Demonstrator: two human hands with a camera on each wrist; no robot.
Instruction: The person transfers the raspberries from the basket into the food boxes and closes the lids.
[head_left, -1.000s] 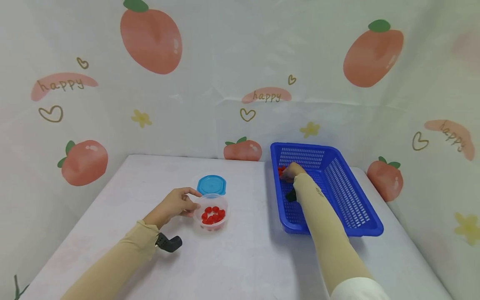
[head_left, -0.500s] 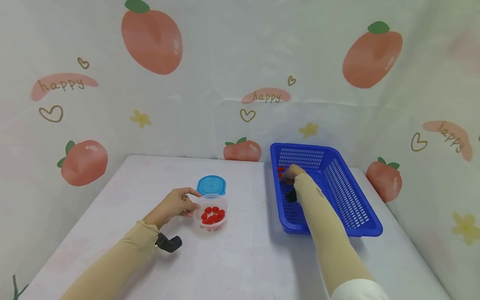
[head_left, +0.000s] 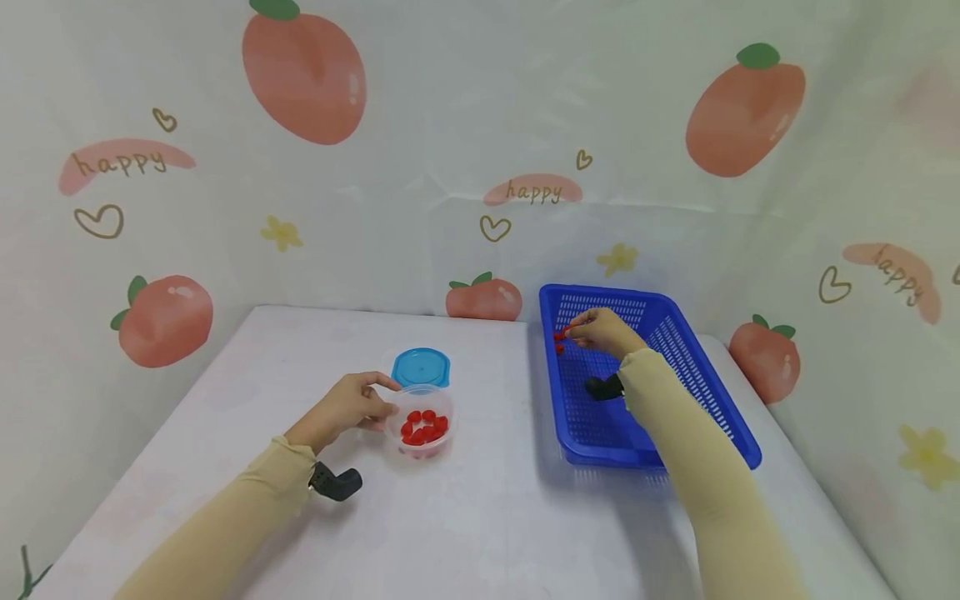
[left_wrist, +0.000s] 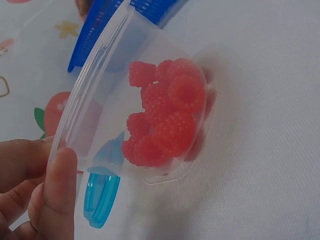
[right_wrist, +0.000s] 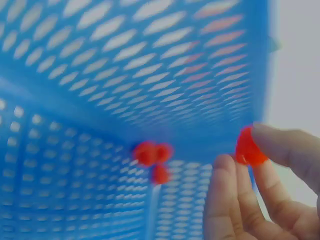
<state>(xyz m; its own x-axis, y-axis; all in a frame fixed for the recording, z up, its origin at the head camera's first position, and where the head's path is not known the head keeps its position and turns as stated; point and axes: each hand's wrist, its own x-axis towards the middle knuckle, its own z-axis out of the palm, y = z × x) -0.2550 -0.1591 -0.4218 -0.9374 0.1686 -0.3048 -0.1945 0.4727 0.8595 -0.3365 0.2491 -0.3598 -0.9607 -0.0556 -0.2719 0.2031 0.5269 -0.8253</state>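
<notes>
My left hand holds the rim of a round clear plastic tub between thumb and fingers. Several red raspberries lie in the bottom of the tub, which stands on the table. Over the left side of a blue plastic basket, my right hand pinches one raspberry between thumb and fingertips. In the right wrist view, 3 other raspberries lie together in a corner of the basket, slightly blurred.
A light blue lid lies on the white table just behind the tub. The basket's raised perforated walls stand at the right of the table. A white patterned sheet hangs behind everything.
My right hand has risen from the basket's floor with a raspberry, its wrist shifting to the right. The left hand still holds the tub in the same place.
</notes>
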